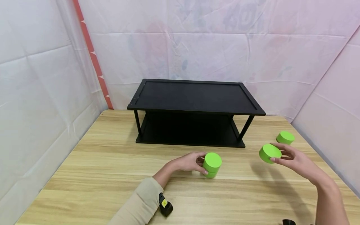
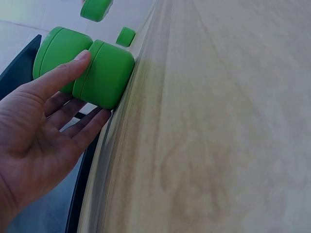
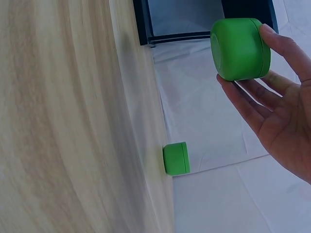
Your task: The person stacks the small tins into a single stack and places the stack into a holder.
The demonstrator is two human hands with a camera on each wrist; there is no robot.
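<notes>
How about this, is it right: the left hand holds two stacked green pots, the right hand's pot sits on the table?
Not quite: the right hand holds its pot above the table, as the right wrist view shows. The left hand does hold two stacked green pots.

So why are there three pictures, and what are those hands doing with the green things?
No machine here! The left hand and right hand are a person's own, bare. The widest picture is taken from the head, looking down. The other two are taken from the wrists, so things look tipped sideways.

The left hand grips a stack of two green tubs. The right hand holds a third green tub up in the air. A fourth green tub sits on the wooden table, near a black two-level rack.
</notes>
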